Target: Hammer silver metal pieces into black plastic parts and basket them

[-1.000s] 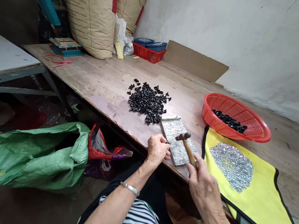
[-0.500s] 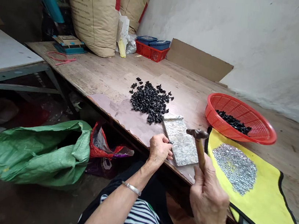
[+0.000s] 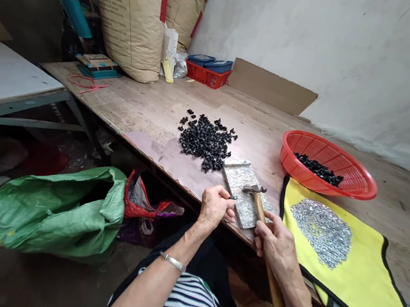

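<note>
My left hand [image 3: 215,206] pinches a small black part [image 3: 233,197] against the near left edge of a scuffed metal plate [image 3: 244,191] at the table's front. A wooden-handled hammer [image 3: 258,203] is gripped in my right hand [image 3: 277,243], its steel head low over the plate just right of the part. A heap of black parts [image 3: 204,141] lies beyond the plate. To the right, a pile of small silvery pieces [image 3: 319,231] rests on a yellow cloth [image 3: 360,277].
A red mesh basket [image 3: 356,187] holding black parts stands at the right. Large paper sacks [image 3: 136,17], a red crate [image 3: 204,75] and cardboard [image 3: 271,87] sit at the back. A green bag [image 3: 54,211] and a red bag [image 3: 137,200] lie below the table edge.
The hammer was raised half a second ago and has come down again over the plate beside the pinched part. My left hand has stayed in place.
</note>
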Demonstrator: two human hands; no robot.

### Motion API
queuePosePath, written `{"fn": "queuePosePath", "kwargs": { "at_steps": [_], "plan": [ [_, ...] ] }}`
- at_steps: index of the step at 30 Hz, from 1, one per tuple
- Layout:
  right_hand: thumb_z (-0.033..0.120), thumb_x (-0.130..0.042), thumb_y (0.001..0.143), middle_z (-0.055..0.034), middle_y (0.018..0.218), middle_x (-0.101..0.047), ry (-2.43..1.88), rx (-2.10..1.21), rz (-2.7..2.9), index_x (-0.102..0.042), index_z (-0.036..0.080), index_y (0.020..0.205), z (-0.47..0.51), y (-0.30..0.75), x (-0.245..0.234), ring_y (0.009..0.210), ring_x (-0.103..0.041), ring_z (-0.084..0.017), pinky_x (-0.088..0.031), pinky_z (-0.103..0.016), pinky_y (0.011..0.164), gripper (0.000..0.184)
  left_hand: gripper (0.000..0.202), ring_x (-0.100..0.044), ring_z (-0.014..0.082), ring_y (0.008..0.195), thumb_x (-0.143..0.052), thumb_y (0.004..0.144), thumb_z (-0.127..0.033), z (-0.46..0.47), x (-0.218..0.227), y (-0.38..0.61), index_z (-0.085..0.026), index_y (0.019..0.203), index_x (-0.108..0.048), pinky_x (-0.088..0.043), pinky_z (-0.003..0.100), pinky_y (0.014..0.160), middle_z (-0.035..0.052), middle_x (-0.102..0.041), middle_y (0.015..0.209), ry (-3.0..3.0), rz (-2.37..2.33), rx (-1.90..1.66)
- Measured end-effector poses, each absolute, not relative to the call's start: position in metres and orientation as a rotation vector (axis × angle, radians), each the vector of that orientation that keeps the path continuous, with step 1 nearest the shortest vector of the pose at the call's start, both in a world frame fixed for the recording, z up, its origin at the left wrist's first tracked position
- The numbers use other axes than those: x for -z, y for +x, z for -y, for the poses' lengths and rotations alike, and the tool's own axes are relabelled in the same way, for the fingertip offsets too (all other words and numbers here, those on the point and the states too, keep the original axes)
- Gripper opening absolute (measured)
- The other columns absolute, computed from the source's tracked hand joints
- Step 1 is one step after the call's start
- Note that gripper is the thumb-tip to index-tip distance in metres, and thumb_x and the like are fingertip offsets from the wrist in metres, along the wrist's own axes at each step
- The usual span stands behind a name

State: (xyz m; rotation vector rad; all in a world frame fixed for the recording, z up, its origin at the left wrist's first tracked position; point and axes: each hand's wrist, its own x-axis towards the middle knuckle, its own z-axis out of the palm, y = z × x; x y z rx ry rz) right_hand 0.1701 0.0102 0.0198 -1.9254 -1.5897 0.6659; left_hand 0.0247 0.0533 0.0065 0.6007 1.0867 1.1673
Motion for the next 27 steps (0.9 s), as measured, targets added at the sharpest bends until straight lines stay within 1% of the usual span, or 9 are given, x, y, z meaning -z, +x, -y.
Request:
{"fn": "queuePosePath", "kwargs": {
  "at_steps": [4,7,9,13,16,19,21,24,27],
  "plan": [
    [0.028,-0.048,0.079,-0.0007,0.057,-0.051,-1.981,-0.400,1.729,-0.062,0.020,0.084,-0.011,0.170,-0.028,0.051,-0.046,-0.014,-0.034,-0.026,0.051,0.017,0.026,-0.052,0.0128,0.032,-0.070,0.055,-0.016,-0.040,-0.009,0.013,-0.015,0.063,-0.045,-0.047,0.025,0.030,-0.0016,-0.056,0.043,0.595,-0.986,-1.165],
    [0.032,-0.047,0.081,-0.0067,0.070,-0.058,-1.886,-0.258,1.760,-0.062,0.019,0.075,-0.007,0.164,-0.040,0.068,-0.051,-0.017,-0.038,-0.029,0.062,0.021,0.027,-0.051,0.0137,0.030,-0.071,0.054,-0.019,-0.032,-0.014,0.007,-0.015,0.064,-0.047,-0.045,0.024,0.028,-0.0006,-0.056,0.042,0.631,-0.963,-1.129],
    [0.039,-0.046,0.083,-0.0066,0.073,-0.061,-1.806,-0.455,1.699,-0.062,0.018,0.076,-0.006,0.156,-0.047,0.068,-0.053,-0.017,-0.040,-0.028,0.061,0.027,0.023,-0.051,0.0132,0.029,-0.069,0.056,-0.018,-0.028,-0.019,0.006,-0.014,0.063,-0.047,-0.044,0.023,0.027,-0.0007,-0.056,0.041,0.673,-0.940,-1.110],
    [0.051,-0.048,0.081,0.0034,0.047,-0.048,-1.632,-1.211,1.372,-0.055,0.018,0.071,-0.005,0.142,-0.045,0.039,-0.039,-0.009,-0.031,-0.023,0.041,0.036,0.015,-0.050,0.0108,0.031,-0.064,0.058,-0.015,-0.025,-0.025,0.008,-0.014,0.061,-0.049,-0.045,0.021,0.029,-0.0011,-0.056,0.041,0.800,-0.914,-1.037],
    [0.051,-0.053,0.078,0.0059,0.042,-0.043,-1.512,-1.400,1.228,-0.050,0.017,0.065,-0.003,0.140,-0.032,0.034,-0.034,-0.006,-0.026,-0.020,0.036,0.036,0.013,-0.050,0.0101,0.032,-0.062,0.058,-0.014,-0.024,-0.022,0.010,-0.014,0.061,-0.050,-0.044,0.020,0.030,-0.0027,-0.054,0.041,0.846,-0.925,-0.978],
    [0.052,-0.053,0.077,0.0054,0.044,-0.045,-1.476,-1.563,1.198,-0.050,0.017,0.065,-0.008,0.148,-0.027,0.034,-0.038,-0.007,-0.029,-0.020,0.033,0.038,0.015,-0.049,0.0100,0.032,-0.062,0.057,-0.015,-0.025,-0.018,0.010,-0.015,0.068,-0.052,-0.043,0.021,0.029,-0.0045,-0.054,0.044,0.816,-0.955,-0.984],
    [0.053,-0.053,0.076,0.0046,0.044,-0.046,-1.510,-1.502,1.282,-0.051,0.017,0.064,-0.025,0.163,-0.035,0.033,-0.040,-0.008,-0.032,-0.022,0.033,0.038,0.015,-0.047,0.0096,0.031,-0.061,0.057,-0.016,-0.028,-0.018,0.010,-0.016,0.070,-0.052,-0.041,0.020,0.027,-0.0056,-0.052,0.043,0.818,-1.040,-1.008],
    [0.049,-0.057,0.074,0.0017,0.047,-0.049,-1.591,-1.064,1.386,-0.053,0.015,0.065,-0.069,0.199,-0.063,0.036,-0.045,-0.009,-0.037,-0.024,0.037,0.036,0.008,-0.046,0.0096,0.031,-0.058,0.059,-0.016,-0.031,-0.021,0.008,-0.017,0.064,-0.051,-0.038,0.018,0.028,-0.0063,-0.047,0.040,0.865,-1.200,-1.012],
    [0.045,-0.039,0.086,-0.0058,0.053,-0.054,-1.627,-0.728,1.319,-0.051,0.015,0.063,-0.113,0.238,-0.090,0.044,-0.050,-0.009,-0.038,-0.027,0.043,0.040,0.007,-0.047,0.0099,0.034,-0.057,0.061,-0.015,-0.034,-0.017,0.002,-0.018,0.059,-0.051,-0.037,0.018,0.031,-0.0060,-0.046,0.040,0.940,-1.355,-1.031]
  ]
}}
